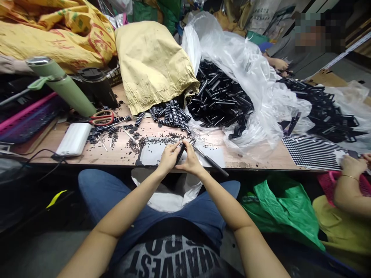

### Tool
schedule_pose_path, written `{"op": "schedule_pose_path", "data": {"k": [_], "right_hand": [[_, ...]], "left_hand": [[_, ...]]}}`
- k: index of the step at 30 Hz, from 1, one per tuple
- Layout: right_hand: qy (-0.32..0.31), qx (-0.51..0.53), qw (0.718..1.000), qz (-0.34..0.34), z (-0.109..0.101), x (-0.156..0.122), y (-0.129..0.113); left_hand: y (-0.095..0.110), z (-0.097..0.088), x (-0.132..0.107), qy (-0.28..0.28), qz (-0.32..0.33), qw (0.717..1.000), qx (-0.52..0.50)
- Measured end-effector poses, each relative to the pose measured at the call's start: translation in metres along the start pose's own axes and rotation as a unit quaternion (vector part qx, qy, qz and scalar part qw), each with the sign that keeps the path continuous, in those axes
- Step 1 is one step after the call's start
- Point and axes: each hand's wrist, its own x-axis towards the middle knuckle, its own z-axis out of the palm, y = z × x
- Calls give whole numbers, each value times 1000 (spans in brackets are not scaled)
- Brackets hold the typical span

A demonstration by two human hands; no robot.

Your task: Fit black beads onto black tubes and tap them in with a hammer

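Observation:
My left hand [168,156] and my right hand [189,159] meet at the near edge of the wooden table [121,152], fingers pinched together around a small black plastic part [181,151]. A thin dark rod [210,160] lies on the table just right of my right hand. Small black washers and beads [136,141] are scattered in front of my hands. Stacks of black ribbed pieces [171,115] lie beyond them, and a big heap of black tubes [220,98] sits in clear plastic sheeting [249,77].
A tan sack [150,61] lies at the back, with red-handled scissors [101,117], a green flask [62,87], a white power bank [74,139] and a pink tray [23,116] to the left. Another person's hand [352,166] works at the right by a perforated sheet [310,150]. Green bag [278,208] below.

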Motion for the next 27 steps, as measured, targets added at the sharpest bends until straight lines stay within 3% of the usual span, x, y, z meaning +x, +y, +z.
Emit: {"op": "schedule_pose_path", "data": {"k": [2,6,8,10,12,15,18,20,23,27], "right_hand": [[17,-10,1000,21,5,-1,6],[5,-38,999,25,10,-2,12],[2,-76,997,19,14,-1,11],[1,-127,992,21,16,-2,10],[-9,-176,984,17,12,-6,10],[9,-266,963,31,-13,-22,16],[76,-387,910,132,-49,-45,29],[76,-441,879,165,-66,-58,37],[33,-480,863,154,-72,-66,44],[-3,-465,870,164,-66,-62,40]], "left_hand": [[-12,0,0,11,53,996,76],[-26,-2,3,-34,26,995,91],[-28,-3,3,-61,72,984,150],[-29,-3,0,-71,154,947,271],[-32,-4,-4,-75,219,889,395],[-36,-10,-7,-118,282,806,508],[-38,-19,-3,-175,337,740,555],[-38,-25,2,-214,364,705,569],[-38,-32,9,-255,389,670,578],[-38,-36,13,-254,398,670,573]]}}
